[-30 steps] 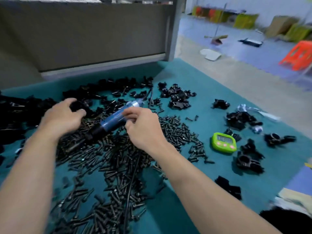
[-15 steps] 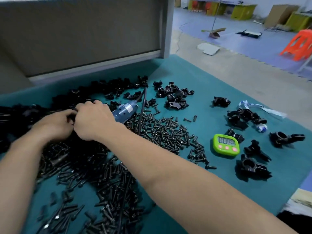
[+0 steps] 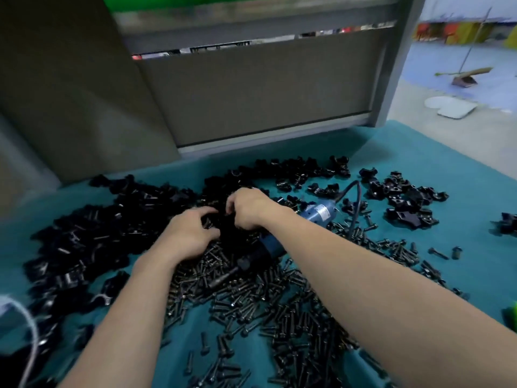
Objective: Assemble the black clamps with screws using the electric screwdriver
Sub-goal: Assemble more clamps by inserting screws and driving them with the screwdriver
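Hands are being pressed together into the heap of black clamps on the teal tabletop.

Fingers of the left hand and the right hand are being curled around dark clamp parts between them — exactly what is gripped cannot be told. The blue electric screwdriver is being left lying under the right forearm, on the scattered screws — untouched by either hand.

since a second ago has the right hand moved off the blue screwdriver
Yes. The right hand left the blue screwdriver lying on the screws, crossing left to the black clamp pile beside the left hand.
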The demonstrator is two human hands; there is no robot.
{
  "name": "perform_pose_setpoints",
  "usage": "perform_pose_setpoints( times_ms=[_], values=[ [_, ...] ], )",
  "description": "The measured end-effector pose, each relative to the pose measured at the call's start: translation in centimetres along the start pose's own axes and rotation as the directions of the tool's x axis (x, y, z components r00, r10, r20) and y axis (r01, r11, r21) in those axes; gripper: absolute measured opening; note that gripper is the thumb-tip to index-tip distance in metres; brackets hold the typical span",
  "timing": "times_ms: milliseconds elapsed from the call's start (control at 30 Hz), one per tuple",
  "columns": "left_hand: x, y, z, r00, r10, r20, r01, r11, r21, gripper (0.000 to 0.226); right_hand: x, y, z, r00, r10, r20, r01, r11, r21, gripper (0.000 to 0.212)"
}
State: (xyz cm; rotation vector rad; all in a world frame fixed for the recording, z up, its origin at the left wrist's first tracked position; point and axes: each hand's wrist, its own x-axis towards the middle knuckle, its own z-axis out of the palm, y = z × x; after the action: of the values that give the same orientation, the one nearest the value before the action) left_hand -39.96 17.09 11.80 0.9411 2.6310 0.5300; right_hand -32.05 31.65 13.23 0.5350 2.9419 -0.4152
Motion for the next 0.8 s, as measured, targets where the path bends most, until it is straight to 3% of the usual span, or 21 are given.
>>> perform_pose_setpoints(
  times_ms=[100,200,300,367,433,467,567,700,800],
  values=[
    [0.3,-0.7,-0.1,0.993,-0.044,-0.110,0.022,0.980,-0.199,0.064,0.2,0.1,0.3,0.996,0.078,-0.037,-0.070,0.979,0.192,0.032],
    [0.1,-1.9,0.0,0.972,-0.098,-0.211,-0.002,0.904,-0.428,0.066,0.1,0.8,0.2,0.972,0.206,-0.115,-0.131,0.876,0.464,0.027],
    [-1.0,-2.5,0.1,0.950,-0.149,-0.276,-0.022,0.846,-0.532,0.045,-1.2,0.8,0.1,0.938,0.306,-0.159,-0.078,0.636,0.768,0.021],
    [-2.4,-2.3,-0.3,0.918,-0.186,-0.351,-0.022,0.859,-0.511,0.034,-2.4,0.1,0.2,0.940,0.318,-0.121,-0.012,0.387,0.922,0.017],
    [-4.0,-1.5,-0.6,0.905,-0.118,-0.408,-0.127,0.842,-0.524,0.036,-3.6,-1.0,0.2,0.950,0.297,-0.096,0.045,0.174,0.984,0.014],
    [-4.8,-1.0,-0.9,0.910,-0.040,-0.413,-0.219,0.799,-0.560,0.042,-4.3,-1.5,0.1,0.954,0.286,-0.090,0.060,0.115,0.992,0.013],
    [-7.8,0.6,-1.2,0.946,0.151,-0.286,-0.316,0.628,-0.712,0.060,-6.5,-2.8,0.0,0.967,0.244,-0.071,0.059,0.057,0.997,0.010],
    [-10.5,0.6,-0.9,0.956,0.128,-0.263,-0.285,0.612,-0.738,0.058,-9.4,-3.8,0.1,0.993,0.119,-0.011,-0.002,0.108,0.994,0.028],
    [-12.1,-0.2,-1.2,0.952,0.174,-0.252,-0.305,0.603,-0.737,0.048,-11.1,-4.1,0.8,0.998,0.053,0.022,-0.028,0.127,0.991,0.028]
  ],
)
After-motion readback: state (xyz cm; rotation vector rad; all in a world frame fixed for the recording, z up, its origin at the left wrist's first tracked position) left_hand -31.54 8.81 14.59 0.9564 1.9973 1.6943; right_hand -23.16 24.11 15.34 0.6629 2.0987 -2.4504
